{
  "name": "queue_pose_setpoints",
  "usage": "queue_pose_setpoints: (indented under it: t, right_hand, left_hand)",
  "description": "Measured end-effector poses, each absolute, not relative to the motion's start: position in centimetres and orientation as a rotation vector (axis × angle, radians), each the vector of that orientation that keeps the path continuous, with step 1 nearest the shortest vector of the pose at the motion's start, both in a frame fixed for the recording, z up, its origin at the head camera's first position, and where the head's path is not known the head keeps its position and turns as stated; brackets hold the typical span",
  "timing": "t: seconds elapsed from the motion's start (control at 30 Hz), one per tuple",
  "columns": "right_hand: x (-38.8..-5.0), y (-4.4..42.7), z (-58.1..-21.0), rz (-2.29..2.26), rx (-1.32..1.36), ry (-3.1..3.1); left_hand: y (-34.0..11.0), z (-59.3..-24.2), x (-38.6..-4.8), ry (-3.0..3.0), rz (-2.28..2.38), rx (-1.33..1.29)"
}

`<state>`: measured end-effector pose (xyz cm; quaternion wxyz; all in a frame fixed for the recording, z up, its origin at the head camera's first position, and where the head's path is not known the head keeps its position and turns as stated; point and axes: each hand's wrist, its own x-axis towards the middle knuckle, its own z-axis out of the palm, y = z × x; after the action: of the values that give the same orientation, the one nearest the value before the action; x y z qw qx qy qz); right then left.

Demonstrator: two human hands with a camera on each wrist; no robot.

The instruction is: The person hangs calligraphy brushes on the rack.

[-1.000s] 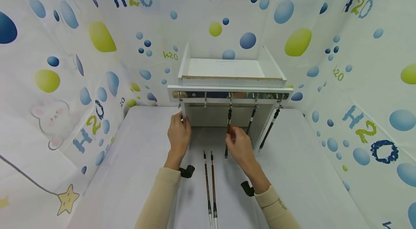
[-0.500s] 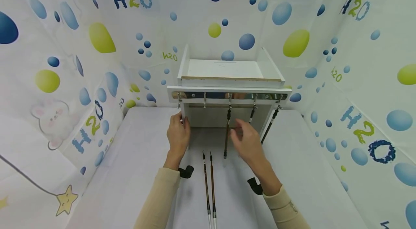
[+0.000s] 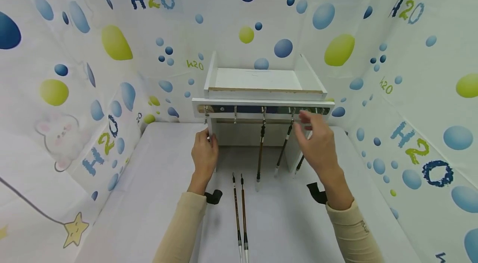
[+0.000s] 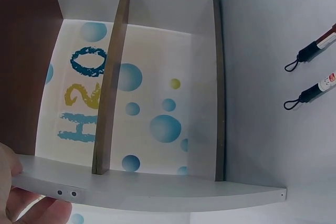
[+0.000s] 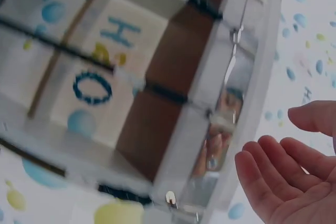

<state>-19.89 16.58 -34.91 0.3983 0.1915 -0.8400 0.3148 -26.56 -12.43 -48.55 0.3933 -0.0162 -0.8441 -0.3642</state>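
Observation:
A white shelf rack (image 3: 257, 96) carries a shiny metal strip with hooks (image 3: 242, 109) along its front. My left hand (image 3: 204, 154) grips the rack's left side panel; in the left wrist view, thumb and fingers (image 4: 39, 211) lie on either side of the panel's edge. My right hand (image 3: 317, 144) is raised by the strip's right end, fingers loosely bent and holding nothing. Hanging from hooks are a middle brush (image 3: 260, 151), a second brush (image 3: 284, 147) to its right, and a rightmost brush (image 3: 300, 164), partly hidden behind the right hand.
Two more brushes (image 3: 237, 209) lie side by side on the white table cover (image 3: 164, 180), loops toward the rack. Two hooks (image 3: 235, 114) at the left of the strip carry no brush. A patterned curtain (image 3: 216, 1) encloses the back and sides.
My right hand has let go of the middle brush and moved right and up to the strip's right end. The left hand stays on the side panel.

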Motion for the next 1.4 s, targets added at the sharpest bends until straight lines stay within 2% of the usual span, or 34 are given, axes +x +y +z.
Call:
queue_pose_setpoints:
  t: [0.27, 0.6, 0.83, 1.4]
  right_hand:
    - [-21.6, 20.4, -34.0, 0.781, 0.272, -2.082]
    - [-23.0, 23.6, -36.0, 0.816, 0.175, -2.113]
    - [-23.6, 23.9, -36.9, 0.842, 0.200, -2.104]
    - [-24.3, 23.1, -35.8, 0.809, 0.171, -2.095]
  left_hand:
    - [-12.4, -49.2, -26.1, -2.172, -0.927, -0.029]
    - [-12.3, -49.7, -25.5, -2.183, -0.916, -0.026]
    - [-12.4, -49.3, -25.3, -2.188, -0.916, -0.031]
    - [-12.9, -47.5, -26.0, -2.222, -1.003, -0.093]
